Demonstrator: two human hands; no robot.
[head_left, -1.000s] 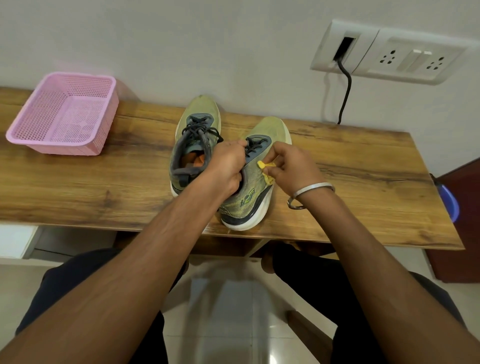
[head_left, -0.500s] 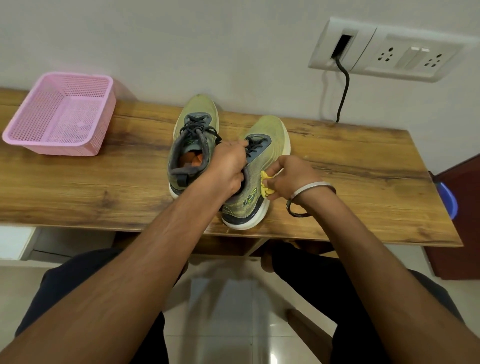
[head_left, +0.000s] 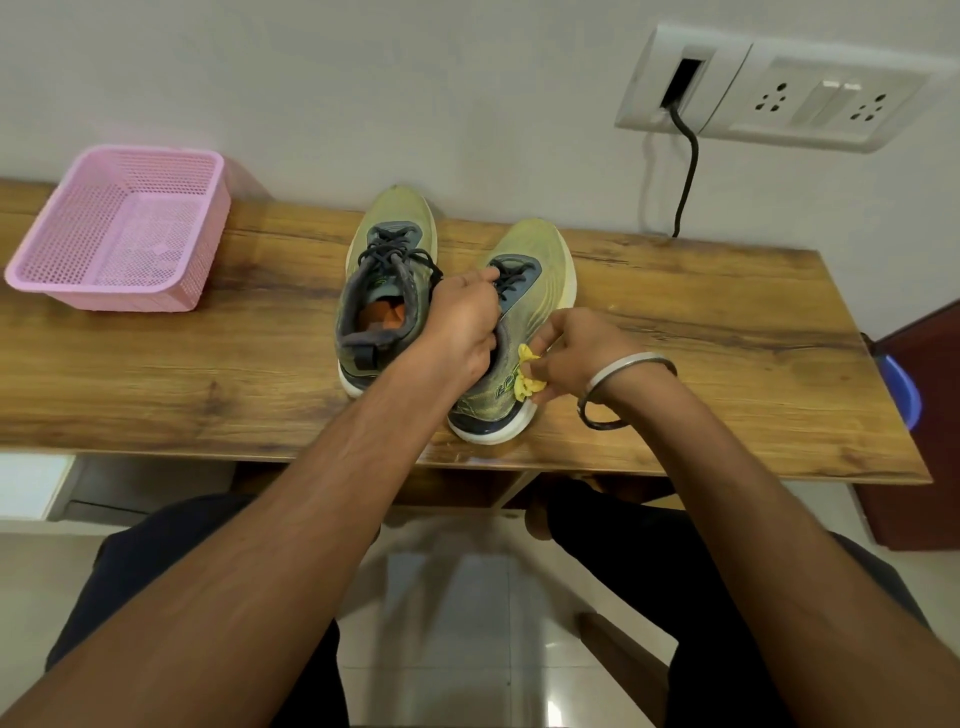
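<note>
Two olive-green sneakers with dark laces stand side by side on the wooden table (head_left: 701, 332), toes toward the wall. My left hand (head_left: 460, 325) grips the collar of the right shoe (head_left: 535, 260) from above and hides its opening. My right hand (head_left: 576, 353) pinches a small crumpled yellow cloth (head_left: 527, 371) and presses it against that shoe's outer side, close to the heel. The left shoe (head_left: 387, 291) stands free, its orange insole showing.
A pink mesh basket (head_left: 122, 228) sits at the table's back left, near the wall. A socket panel (head_left: 769, 93) with a black cable (head_left: 685, 171) hangs on the wall at the right. A blue object (head_left: 901, 387) and dark furniture lie beyond the table's right end.
My right hand with the yellow cloth has slid down the right shoe's outer side, from beside the laces toward the heel. My left hand kept its hold on the shoe.
</note>
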